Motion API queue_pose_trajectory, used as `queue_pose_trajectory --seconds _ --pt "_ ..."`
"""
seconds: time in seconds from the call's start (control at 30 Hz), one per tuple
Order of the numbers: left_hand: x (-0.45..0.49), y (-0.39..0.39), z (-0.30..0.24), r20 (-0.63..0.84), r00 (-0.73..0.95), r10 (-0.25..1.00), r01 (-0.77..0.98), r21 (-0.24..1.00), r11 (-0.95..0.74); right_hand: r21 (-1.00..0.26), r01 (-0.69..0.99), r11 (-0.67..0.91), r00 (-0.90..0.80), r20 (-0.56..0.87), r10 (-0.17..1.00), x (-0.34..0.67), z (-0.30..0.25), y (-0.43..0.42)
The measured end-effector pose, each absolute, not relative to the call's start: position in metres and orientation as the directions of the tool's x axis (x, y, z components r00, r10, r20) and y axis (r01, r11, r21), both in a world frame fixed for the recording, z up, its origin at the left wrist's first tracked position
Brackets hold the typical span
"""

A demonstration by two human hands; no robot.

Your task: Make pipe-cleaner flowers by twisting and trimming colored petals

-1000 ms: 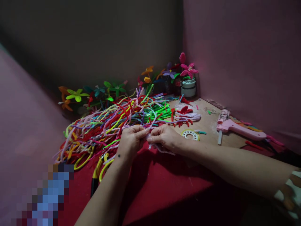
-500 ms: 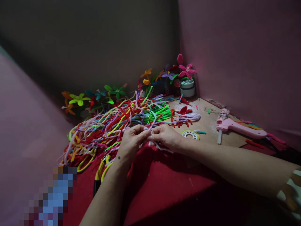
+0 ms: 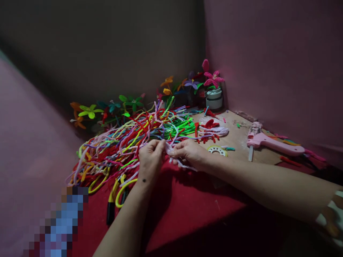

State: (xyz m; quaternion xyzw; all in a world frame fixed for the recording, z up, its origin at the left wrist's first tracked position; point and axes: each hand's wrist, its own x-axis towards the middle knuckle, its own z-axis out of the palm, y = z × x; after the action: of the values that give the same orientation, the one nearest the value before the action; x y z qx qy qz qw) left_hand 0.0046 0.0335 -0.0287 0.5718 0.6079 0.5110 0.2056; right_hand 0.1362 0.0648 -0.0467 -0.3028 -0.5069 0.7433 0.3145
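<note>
Between my two hands is a pale lilac pipe cleaner piece (image 3: 168, 147), bent into a small loop or petal shape; fingers cover part of it. My left hand (image 3: 151, 157) pinches its left end, thumb against the curled index finger. At its right side my right hand (image 3: 188, 153) grips it between thumb and fingers. Loose pale ends hang below the right hand. Just behind both hands lies a large pile of coloured pipe cleaners (image 3: 128, 137). Yellow-and-black pliers (image 3: 114, 198) rest on the red cloth beside my left wrist.
A pink glue gun (image 3: 276, 142) lies on a wooden board (image 3: 238, 142) to the right. A tape roll (image 3: 217, 151) and red petal pieces (image 3: 210, 125) are near my right hand. Pipe cleaner flowers (image 3: 213, 79) and a white-lidded jar (image 3: 214, 100) stand at the back wall.
My hands have moved slightly apart, and more of the lilac piece shows between them. The left hand has turned a little, with its wrist shifted right, uncovering more of the pliers.
</note>
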Motion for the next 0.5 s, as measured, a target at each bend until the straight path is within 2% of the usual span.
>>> queue_pose_trajectory --seconds 0.1,0.17,0.33,0.4,0.5 --pt "0.002 0.036 -0.023 0.194 -0.309 0.931 0.239 0.963 -0.122 -0.923 -0.227 -0.311 -0.589 -0.124 0.799 0.135 -0.049 0.07" --pt "0.0 0.036 -0.022 0.124 -0.272 0.954 0.199 0.977 -0.071 -0.908 -0.276 -0.314 -0.555 -0.116 0.823 0.135 -0.051 0.073" --pt "-0.002 0.035 -0.022 -0.097 -0.065 0.993 0.304 0.946 0.112 -0.877 -0.357 -0.321 -0.506 -0.107 0.856 0.135 -0.049 0.076" --pt "-0.002 0.035 -0.021 -0.118 -0.011 0.993 0.36 0.926 0.114 -0.877 -0.359 -0.319 -0.496 -0.11 0.861 0.135 -0.047 0.076" --pt "-0.001 0.035 -0.022 -0.068 0.003 0.998 0.432 0.9 0.06 -0.881 -0.362 -0.306 -0.497 -0.096 0.862 0.135 -0.048 0.077"
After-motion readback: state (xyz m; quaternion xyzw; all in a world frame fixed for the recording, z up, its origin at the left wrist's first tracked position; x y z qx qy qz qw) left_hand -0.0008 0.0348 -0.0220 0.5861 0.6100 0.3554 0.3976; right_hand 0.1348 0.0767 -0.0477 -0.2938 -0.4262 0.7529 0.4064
